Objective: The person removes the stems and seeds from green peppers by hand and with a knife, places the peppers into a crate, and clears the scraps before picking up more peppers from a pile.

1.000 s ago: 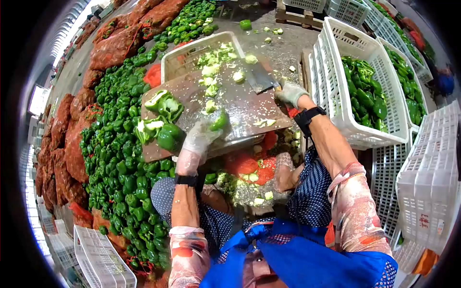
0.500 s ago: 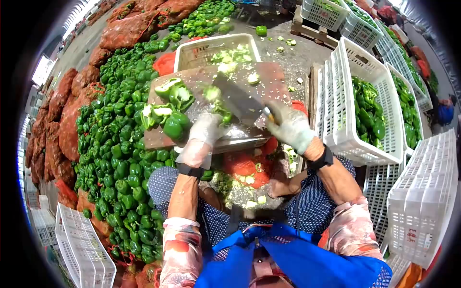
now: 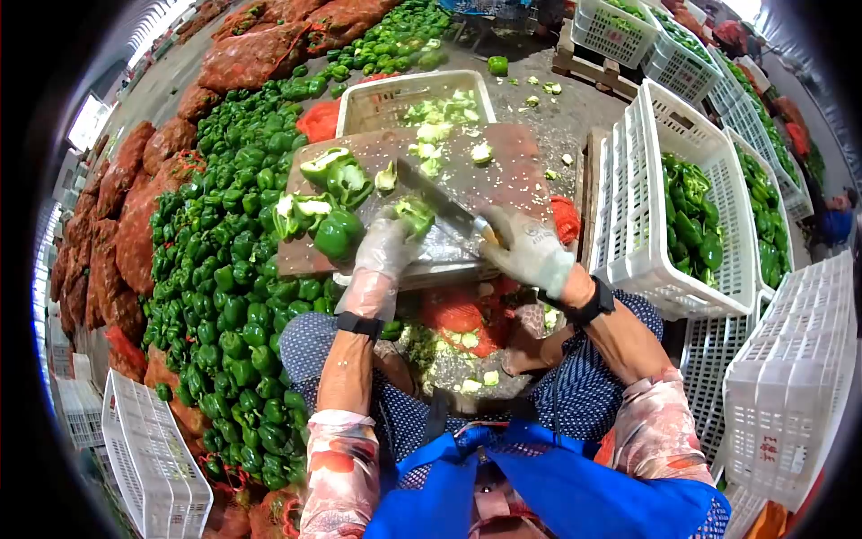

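Note:
My left hand (image 3: 384,247), in a thin clear glove, holds a green pepper (image 3: 416,214) down on the wet cutting board (image 3: 512,175). My right hand (image 3: 525,251), in a white glove, grips the handle of a cleaver (image 3: 431,193) whose blade lies against that pepper. Halved peppers (image 3: 325,202) sit on the board's left part. Pale cores and scraps (image 3: 431,148) lie on its far part.
A big heap of green peppers (image 3: 229,269) spreads on the left beside red mesh sacks (image 3: 135,216). A white crate (image 3: 664,202) with cut peppers stands on the right, empty crates (image 3: 790,377) further right. A shallow crate of scraps (image 3: 413,99) sits behind the board.
My right hand swung the cleaver from the board's far right, over the scraps, back to the pepper. My left hand kept hold of the pepper and shifted slightly on the board.

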